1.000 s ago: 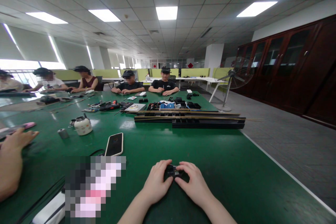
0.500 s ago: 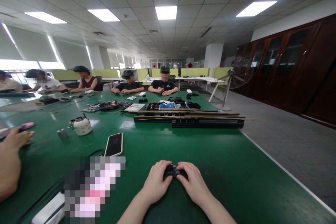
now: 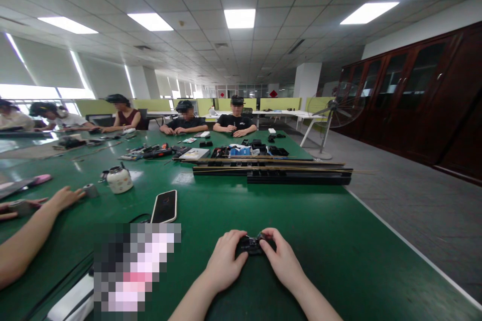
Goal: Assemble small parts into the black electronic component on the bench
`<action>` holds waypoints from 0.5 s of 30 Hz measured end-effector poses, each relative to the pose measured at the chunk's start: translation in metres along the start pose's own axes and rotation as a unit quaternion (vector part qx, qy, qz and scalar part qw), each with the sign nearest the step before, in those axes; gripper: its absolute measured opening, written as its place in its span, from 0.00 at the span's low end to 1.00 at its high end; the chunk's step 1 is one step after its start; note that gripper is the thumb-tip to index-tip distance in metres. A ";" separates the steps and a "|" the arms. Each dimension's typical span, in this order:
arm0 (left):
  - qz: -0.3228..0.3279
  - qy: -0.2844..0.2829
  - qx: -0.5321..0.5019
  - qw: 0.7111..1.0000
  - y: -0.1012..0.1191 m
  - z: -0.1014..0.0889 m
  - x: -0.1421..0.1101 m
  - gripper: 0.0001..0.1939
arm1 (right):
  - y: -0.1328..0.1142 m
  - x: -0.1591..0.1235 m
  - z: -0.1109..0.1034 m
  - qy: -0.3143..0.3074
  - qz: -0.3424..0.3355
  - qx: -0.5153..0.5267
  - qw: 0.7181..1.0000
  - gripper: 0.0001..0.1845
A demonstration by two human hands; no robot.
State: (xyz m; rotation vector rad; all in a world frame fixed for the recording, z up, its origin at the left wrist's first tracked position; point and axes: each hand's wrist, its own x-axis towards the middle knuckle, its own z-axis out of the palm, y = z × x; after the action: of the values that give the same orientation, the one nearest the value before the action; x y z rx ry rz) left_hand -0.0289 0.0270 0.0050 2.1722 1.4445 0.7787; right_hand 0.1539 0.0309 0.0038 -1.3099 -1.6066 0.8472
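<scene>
Left hand [image 3: 227, 255] and right hand [image 3: 281, 259] curved inward, gripping a black part [image 3: 251, 246], with room rightward before the table [image 3: 350, 256] ended.

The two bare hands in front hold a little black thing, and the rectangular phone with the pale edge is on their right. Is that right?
Not quite: the bare left hand and bare right hand do hold the small black object, but the head view shows the rectangular, pale-edged phone on their left, not right.
</scene>
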 end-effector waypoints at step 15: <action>0.002 0.003 -0.004 1.000 0.000 -0.001 0.000 0.20 | 0.010 0.004 0.001 0.055 0.022 0.071 0.996 0.16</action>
State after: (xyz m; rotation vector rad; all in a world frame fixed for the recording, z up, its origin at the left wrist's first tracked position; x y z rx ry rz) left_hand -0.0294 0.0266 0.0053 2.1693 1.4374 0.7917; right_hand 0.1564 0.0371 -0.0044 -1.2718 -1.4107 0.8833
